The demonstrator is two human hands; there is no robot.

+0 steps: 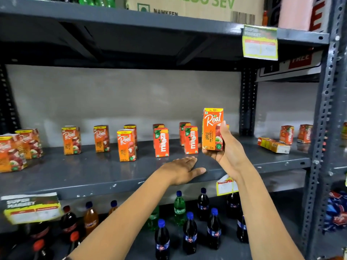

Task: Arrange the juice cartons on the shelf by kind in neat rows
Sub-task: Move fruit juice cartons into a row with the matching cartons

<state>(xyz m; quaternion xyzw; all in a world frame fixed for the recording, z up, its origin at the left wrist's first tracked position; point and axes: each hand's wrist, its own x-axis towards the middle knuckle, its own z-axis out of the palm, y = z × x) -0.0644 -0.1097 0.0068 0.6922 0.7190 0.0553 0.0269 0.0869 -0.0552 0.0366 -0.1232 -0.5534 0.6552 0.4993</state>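
Holding an apple carton (212, 129) clear of the shelf (90, 177), the right hand (228, 149) has it upright near the right end, label toward the aisle, thumb across one side and fingers wrapped behind the base. The left hand (181, 170) lies flat on the front edge of the shelf, palm down, fingers spread and gripping nothing; it looks like a brace.

To do this step well, I would carry the carton to the left, where the other apple cartons (71, 140) stand toward the left end, rather than set it beside the two Maaza cartons (161, 142) it now hangs next to. The litchi cartons (126, 145) stand between those groups, so the carton should travel above their tops to avoid tipping one. It should be set down square, with the face forward, in line with its own kind.

Both forearms reach up from below, the right wrist cocked back so the carton stands vertical, the left wrist level with the shelf lip. One carton (273, 145) lies toppled beyond the right upright and needs standing later.
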